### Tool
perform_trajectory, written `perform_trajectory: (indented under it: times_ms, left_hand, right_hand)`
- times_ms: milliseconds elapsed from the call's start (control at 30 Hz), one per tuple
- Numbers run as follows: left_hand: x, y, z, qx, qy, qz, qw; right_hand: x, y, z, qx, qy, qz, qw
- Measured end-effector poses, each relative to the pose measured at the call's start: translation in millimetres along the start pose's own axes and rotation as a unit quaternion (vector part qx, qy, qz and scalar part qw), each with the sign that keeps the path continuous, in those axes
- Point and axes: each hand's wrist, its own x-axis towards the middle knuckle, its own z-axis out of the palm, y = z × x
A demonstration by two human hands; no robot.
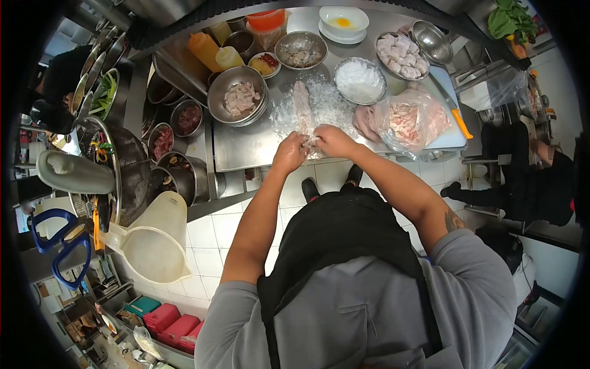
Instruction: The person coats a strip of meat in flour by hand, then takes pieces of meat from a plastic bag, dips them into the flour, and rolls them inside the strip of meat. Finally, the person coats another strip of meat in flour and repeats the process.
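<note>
A long floured strip of raw meat point(302, 103) lies on the flour-dusted steel counter point(236, 147). Its near end is between my two hands at the counter's front edge. My left hand point(291, 151) has its fingers closed on that end from the left. From the right, my right hand point(332, 141) pinches the same end, close beside the left one. Beyond them stand a bowl of white flour point(360, 81) and a metal bowl with floury remains point(301, 50). To the left is a bowl of pale meat pieces point(241, 98).
A plastic bag of raw meat point(410, 120) lies on the white board point(452, 136), with an orange-handled knife point(460, 123). Floured pieces fill a bowl point(402, 56) at the back. A white pitcher point(157, 246) hangs at left. Another person point(534, 175) is at right.
</note>
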Motion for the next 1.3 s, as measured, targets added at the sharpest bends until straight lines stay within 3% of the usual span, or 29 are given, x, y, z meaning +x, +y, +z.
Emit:
perform_trajectory:
  times_ms: [33, 233, 333, 500, 700, 733, 833, 933, 1033, 1133, 1167, 1267, 1300]
  left_hand:
    - [5, -1, -1, 0.009, -0.008, -0.005, 1.0]
    - [28, 3, -13, 0.021, -0.061, -0.052, 0.997]
    - [31, 5, -15, 0.039, -0.062, -0.061, 0.995]
    - [31, -4, -8, 0.024, -0.051, -0.04, 0.998]
    - [24, 7, -18, 0.004, -0.103, -0.034, 0.994]
    - [24, 5, -16, 0.007, -0.088, -0.039, 0.995]
    - [28, 4, -14, -0.002, -0.062, -0.051, 0.997]
    - [34, 1, -12, 0.016, -0.067, -0.078, 0.995]
    - [47, -6, -15, 0.003, -0.096, -0.126, 0.987]
    - [38, 1, -19, -0.085, 0.081, -0.117, 0.986]
    - [35, -15, -7, -0.063, 0.155, -0.077, 0.983]
    - [-2, 14, -2, 0.026, 0.143, -0.023, 0.989]
    - [-8, 13, 8, 0.007, 0.161, -0.052, 0.986]
  right_hand:
    - [0, -1, -2, 0.02, 0.041, 0.016, 0.999]
    - [-19, -23, -7, -0.201, -0.119, -0.074, 0.969]
    - [-20, -18, 13, -0.246, -0.071, -0.07, 0.964]
    - [-14, -24, 2, -0.204, -0.062, -0.062, 0.975]
    - [3, -14, -9, -0.109, -0.034, -0.028, 0.993]
    - [6, -9, -7, -0.094, -0.038, -0.02, 0.995]
    - [12, -2, -4, -0.021, 0.068, 0.023, 0.997]
    - [0, -10, -12, 0.012, 0.019, 0.021, 1.0]
    - [1, -2, 2, -0.017, 0.049, -0.027, 0.998]
    - [7, 5, 4, -0.035, 0.055, -0.049, 0.997]
    - [8, 6, 4, -0.041, 0.039, -0.031, 0.998]
    - [7, 7, 3, -0.047, 0.011, 0.016, 0.999]
    - [6, 7, 2, -0.042, 0.015, 0.024, 0.999]
